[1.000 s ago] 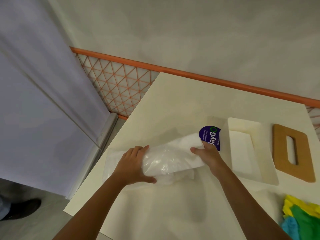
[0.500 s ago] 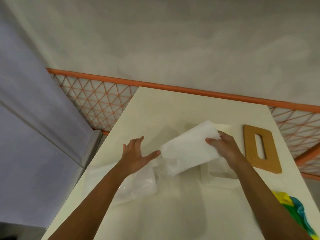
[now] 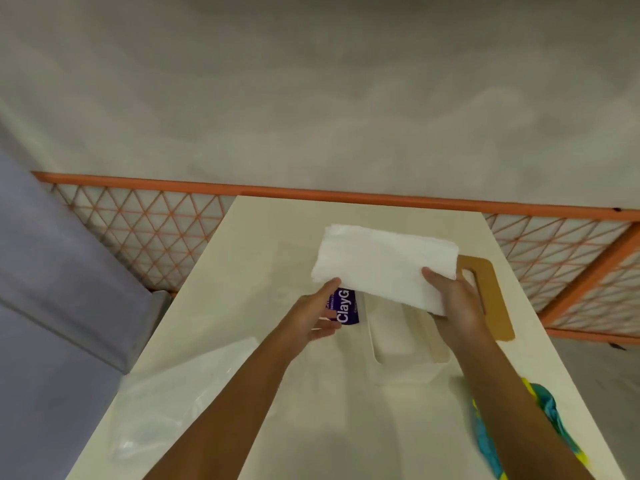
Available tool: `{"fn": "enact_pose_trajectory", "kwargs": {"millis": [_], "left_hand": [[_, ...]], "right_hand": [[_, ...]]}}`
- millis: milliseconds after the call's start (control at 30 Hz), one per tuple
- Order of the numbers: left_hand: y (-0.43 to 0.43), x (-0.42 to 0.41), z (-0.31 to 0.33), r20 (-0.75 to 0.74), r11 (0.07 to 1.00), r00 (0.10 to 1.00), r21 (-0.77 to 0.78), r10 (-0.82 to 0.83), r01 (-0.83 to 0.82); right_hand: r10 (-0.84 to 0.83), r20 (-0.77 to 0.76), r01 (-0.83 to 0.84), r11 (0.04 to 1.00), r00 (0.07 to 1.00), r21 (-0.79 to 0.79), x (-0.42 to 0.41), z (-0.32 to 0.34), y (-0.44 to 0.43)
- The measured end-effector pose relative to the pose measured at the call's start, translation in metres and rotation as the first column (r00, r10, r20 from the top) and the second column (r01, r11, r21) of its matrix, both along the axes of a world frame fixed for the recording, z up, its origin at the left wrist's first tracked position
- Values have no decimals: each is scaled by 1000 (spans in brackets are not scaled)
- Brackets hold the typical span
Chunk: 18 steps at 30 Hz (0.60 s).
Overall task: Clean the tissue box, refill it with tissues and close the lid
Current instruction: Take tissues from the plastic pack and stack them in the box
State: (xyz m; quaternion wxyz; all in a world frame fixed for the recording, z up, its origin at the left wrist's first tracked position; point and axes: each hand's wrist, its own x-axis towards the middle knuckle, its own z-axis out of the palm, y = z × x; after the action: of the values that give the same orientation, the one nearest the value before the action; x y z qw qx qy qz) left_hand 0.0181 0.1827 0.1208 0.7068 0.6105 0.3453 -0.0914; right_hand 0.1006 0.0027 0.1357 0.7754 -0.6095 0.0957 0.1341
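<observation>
A white stack of tissues (image 3: 382, 263) hangs above the open white tissue box (image 3: 405, 344). My right hand (image 3: 453, 299) grips its near right corner. My left hand (image 3: 317, 315) touches the stack's near left corner with its fingers extended. A purple label reading "ClayG" (image 3: 344, 306) shows on the box's left side, just behind my left hand. The brown wooden lid (image 3: 486, 296) with its slot lies flat on the table right of the box, partly hidden by my right hand.
The empty clear plastic wrapper (image 3: 173, 403) lies at the table's near left edge. A yellow, green and blue cloth (image 3: 543, 420) sits at the near right. An orange lattice fence (image 3: 138, 233) runs behind the cream table (image 3: 242, 271).
The tissue stack came out of its plastic wrapper and was carried right, over the box. The wrapper stayed at the left. My left hand moved right to the stack's corner.
</observation>
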Motion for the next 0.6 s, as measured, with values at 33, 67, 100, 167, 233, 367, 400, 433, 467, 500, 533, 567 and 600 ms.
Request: {"fn": "enact_pose_trajectory", "kwargs": {"millis": [33,67,100,167,233,367,400,433,467,500,533,567,600], "left_hand": [[-5,3,1,21,994,1000,-111,4,-1],[-10,7,1,54,977,998,-211,30,-18],[-14,12,0,94,958,993,-283,70,-40],[-18,23,-7,163,940,973,-325,165,-105],[-19,34,-13,174,946,957,-269,232,-180],[-16,51,-19,169,975,965,-131,198,-177],[-16,55,-21,175,984,971,-97,165,-150],[-16,57,-21,179,992,976,-58,122,-113],[-18,61,-21,177,997,982,-13,72,-71],[-20,66,-22,169,999,986,29,18,-23],[-22,70,-23,159,997,987,75,-34,23],[-23,76,-25,145,990,986,129,-82,63],[-24,81,-27,130,979,984,179,-118,94]], "right_hand": [[6,-29,-4,999,1000,44,-3,-5,1],[21,-51,-17,996,998,88,-5,-11,3],[51,-64,-43,991,997,124,-8,-17,3],[138,-77,-124,980,988,158,-13,-28,3],[202,-111,-185,971,973,150,-16,-38,-1],[264,-180,-243,961,948,131,-4,-49,-17],[253,-196,-236,966,947,105,0,-49,-20],[241,-207,-232,971,948,66,5,-49,-23],[231,-210,-235,972,950,7,9,-48,-26],[232,-204,-252,965,951,-76,15,-48,-29],[246,-190,-280,942,950,-184,19,-46,-30],[261,-175,-304,903,950,-305,23,-45,-32],[271,-158,-313,851,949,-422,28,-45,-33]]}}
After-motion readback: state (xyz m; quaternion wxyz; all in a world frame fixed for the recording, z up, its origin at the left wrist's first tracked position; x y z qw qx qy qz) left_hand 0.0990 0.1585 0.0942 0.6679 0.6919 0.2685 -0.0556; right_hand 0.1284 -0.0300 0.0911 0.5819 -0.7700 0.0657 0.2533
